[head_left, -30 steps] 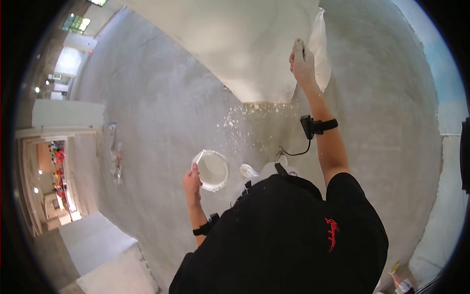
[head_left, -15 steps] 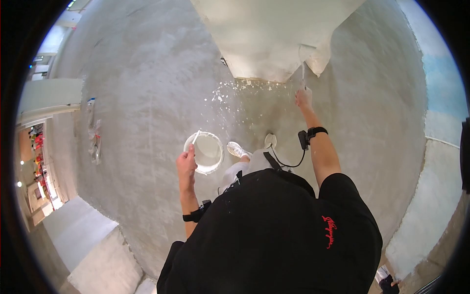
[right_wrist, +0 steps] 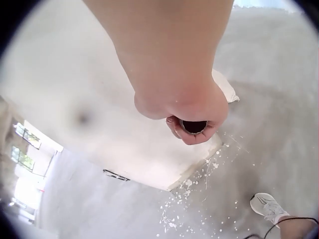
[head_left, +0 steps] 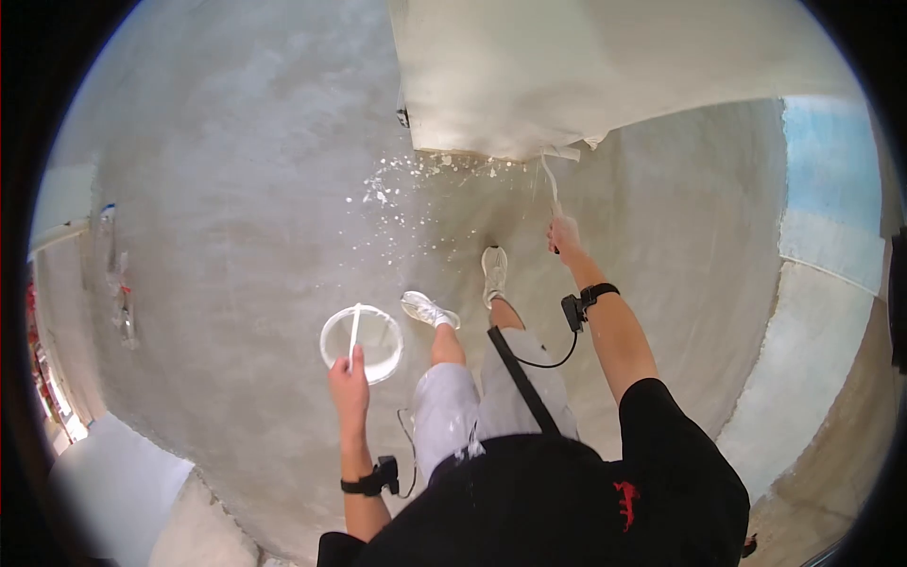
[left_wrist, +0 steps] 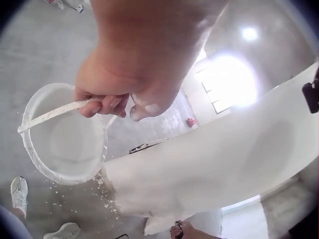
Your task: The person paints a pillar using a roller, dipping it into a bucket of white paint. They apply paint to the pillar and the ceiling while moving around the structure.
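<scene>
My left hand [head_left: 350, 383] grips the white bail handle [head_left: 355, 326] of a white bucket [head_left: 326, 345]. Inside, the bucket looks whitish in the left wrist view, and its rim [left_wrist: 31, 149] is smeared with white. Stretched out ahead, my right hand [head_left: 564, 234] holds a paint roller [head_left: 564, 152] by its handle. The roller's white head lies close by the bottom edge of a pale wall [head_left: 501, 85]. From the right wrist, the dark hollow end of the roller handle [right_wrist: 194, 127] shows within the curled fingers; the roller head is hidden there.
White paint spatters [head_left: 383, 194] dot the grey floor [head_left: 236, 236] below the wall corner. A white sack [right_wrist: 226, 88] shows past the wall. My shoes [head_left: 430, 310] stand between bucket and wall. Plastic-wrapped items [head_left: 123, 283] lie far left. A cable hangs from each wrist camera.
My right hand has come down and back toward my body, bringing the roller down to the wall's lower edge. My left hand still holds the bucket. The head view has shifted.
</scene>
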